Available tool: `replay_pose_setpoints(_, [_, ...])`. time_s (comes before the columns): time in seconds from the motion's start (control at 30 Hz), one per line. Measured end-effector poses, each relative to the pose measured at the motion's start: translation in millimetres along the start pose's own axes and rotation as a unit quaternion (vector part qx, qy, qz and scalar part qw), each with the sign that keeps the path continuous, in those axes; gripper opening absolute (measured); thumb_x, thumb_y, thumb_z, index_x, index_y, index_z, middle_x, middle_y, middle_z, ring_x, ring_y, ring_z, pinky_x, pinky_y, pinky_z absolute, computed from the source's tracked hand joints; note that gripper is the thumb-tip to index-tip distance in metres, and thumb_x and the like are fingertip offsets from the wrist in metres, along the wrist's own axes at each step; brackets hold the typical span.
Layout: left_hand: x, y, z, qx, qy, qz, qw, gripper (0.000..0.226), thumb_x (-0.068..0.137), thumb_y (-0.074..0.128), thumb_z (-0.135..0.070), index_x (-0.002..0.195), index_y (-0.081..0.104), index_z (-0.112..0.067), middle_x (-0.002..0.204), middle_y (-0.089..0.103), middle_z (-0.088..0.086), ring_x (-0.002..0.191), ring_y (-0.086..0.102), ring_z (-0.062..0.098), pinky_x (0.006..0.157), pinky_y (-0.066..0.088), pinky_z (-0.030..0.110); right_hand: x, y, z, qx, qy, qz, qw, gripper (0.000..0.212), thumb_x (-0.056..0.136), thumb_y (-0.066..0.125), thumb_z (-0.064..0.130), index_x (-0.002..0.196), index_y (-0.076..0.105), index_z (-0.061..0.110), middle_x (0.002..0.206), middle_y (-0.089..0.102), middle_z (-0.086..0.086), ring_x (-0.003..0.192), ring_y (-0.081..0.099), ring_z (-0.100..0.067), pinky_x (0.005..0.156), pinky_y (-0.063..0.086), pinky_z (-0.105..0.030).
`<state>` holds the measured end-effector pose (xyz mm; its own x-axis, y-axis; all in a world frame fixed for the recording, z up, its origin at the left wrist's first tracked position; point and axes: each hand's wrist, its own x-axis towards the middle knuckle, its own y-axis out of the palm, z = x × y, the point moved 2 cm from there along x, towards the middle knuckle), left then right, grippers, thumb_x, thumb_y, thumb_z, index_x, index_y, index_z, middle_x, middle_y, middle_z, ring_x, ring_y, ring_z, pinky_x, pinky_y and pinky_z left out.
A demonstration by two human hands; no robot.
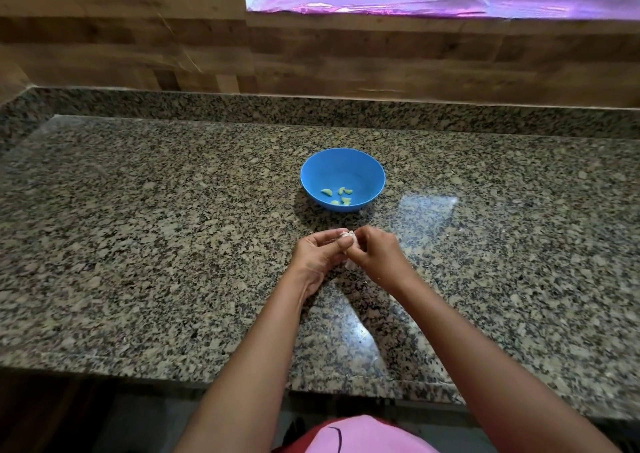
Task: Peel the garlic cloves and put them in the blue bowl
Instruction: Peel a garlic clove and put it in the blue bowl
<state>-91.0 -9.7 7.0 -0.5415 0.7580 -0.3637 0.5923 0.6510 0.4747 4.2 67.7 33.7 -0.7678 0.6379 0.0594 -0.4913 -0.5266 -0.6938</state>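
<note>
A blue bowl point(360, 167) stands on the granite counter, with several pale peeled garlic cloves point(337, 195) lying at its near inner side. Just in front of the bowl, my left hand point(317, 257) and my right hand point(375, 253) meet above the counter. Both pinch a small white garlic clove point(347, 235) with papery skin between thumbs and fingertips. A bit of white skin point(349, 265) shows below the fingers. Most of the clove is hidden by my fingers.
The speckled granite counter point(173, 227) stretches wide to left and right, with a raised granite lip and a wooden wall behind. A window sill covered in purple-lit plastic point(415, 2) lies above. The counter's front edge runs near my body.
</note>
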Motion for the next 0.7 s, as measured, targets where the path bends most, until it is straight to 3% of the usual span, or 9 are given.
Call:
replay_pose_setpoints(0.1, [2, -1, 0, 0.003, -0.008, 0.008, 1.0, 0.017, 0.08, 0.064, 0.008, 0.096, 0.063, 0.006, 0.074, 0.072, 0.008, 0.062, 0.069, 0.015, 0.054, 0.053, 0.02, -2, -1, 0, -0.008, -0.006, 0.007, 1.0, 0.02, 0.089, 0.06, 0.022, 0.089, 0.059, 0.002, 0.082, 0.057, -0.003, 0.07, 0.052, -0.014, 0.058, 0.041, -0.019])
replay_pose_setpoints(0.23, [6, -2, 0, -0.004, -0.014, 0.014, 1.0, 0.016, 0.081, 0.063, 0.007, 0.096, 0.063, 0.004, 0.074, 0.072, 0.007, 0.06, 0.068, 0.014, 0.052, 0.053, 0.02, 2, -3, -3, 0.043, 0.018, 0.026, 0.999, 0.017, 0.089, 0.06, 0.02, 0.095, 0.063, 0.004, 0.087, 0.067, -0.009, 0.08, 0.064, -0.023, 0.073, 0.054, -0.039])
replay_pose_setpoints(0.4, [8, -2, 1, -0.005, -0.016, 0.019, 1.0, 0.012, 0.083, 0.061, 0.006, 0.095, 0.062, 0.003, 0.074, 0.072, 0.007, 0.062, 0.069, 0.014, 0.053, 0.054, 0.021, 6, -4, -8, 0.04, 0.033, 0.041, 0.998, 0.016, 0.087, 0.063, 0.02, 0.092, 0.062, 0.004, 0.086, 0.068, -0.011, 0.082, 0.065, -0.028, 0.075, 0.054, -0.045])
replay_pose_setpoints(0.5, [10, -2, 2, 0.011, -0.013, 0.022, 1.0, 0.013, 0.083, 0.061, 0.006, 0.095, 0.062, 0.003, 0.075, 0.072, 0.008, 0.064, 0.069, 0.015, 0.055, 0.054, 0.022, 5, -1, -7, 0.014, 0.019, 0.028, 0.999, 0.016, 0.087, 0.062, 0.02, 0.09, 0.059, 0.005, 0.084, 0.064, -0.007, 0.076, 0.062, -0.022, 0.067, 0.054, -0.036])
replay_pose_setpoints(0.6, [11, -1, 3, 0.019, -0.01, 0.02, 1.0, 0.013, 0.082, 0.062, 0.005, 0.095, 0.063, 0.004, 0.079, 0.071, 0.01, 0.065, 0.069, 0.015, 0.058, 0.057, 0.024, 5, 2, -6, -0.027, 0.003, 0.015, 1.0, 0.017, 0.091, 0.058, 0.022, 0.094, 0.056, 0.005, 0.085, 0.053, -0.003, 0.073, 0.049, -0.014, 0.056, 0.039, -0.021])
replay_pose_setpoints(0.7, [12, 1, 4, 0.038, -0.014, 0.019, 0.999, 0.018, 0.081, 0.065, 0.004, 0.098, 0.063, 0.006, 0.082, 0.071, 0.01, 0.066, 0.069, 0.016, 0.063, 0.058, 0.025, 8, 3, -11, -0.04, 0.019, 0.016, 0.999, 0.018, 0.092, 0.054, 0.017, 0.101, 0.055, 0.002, 0.092, 0.055, -0.008, 0.08, 0.049, -0.017, 0.063, 0.037, -0.025])
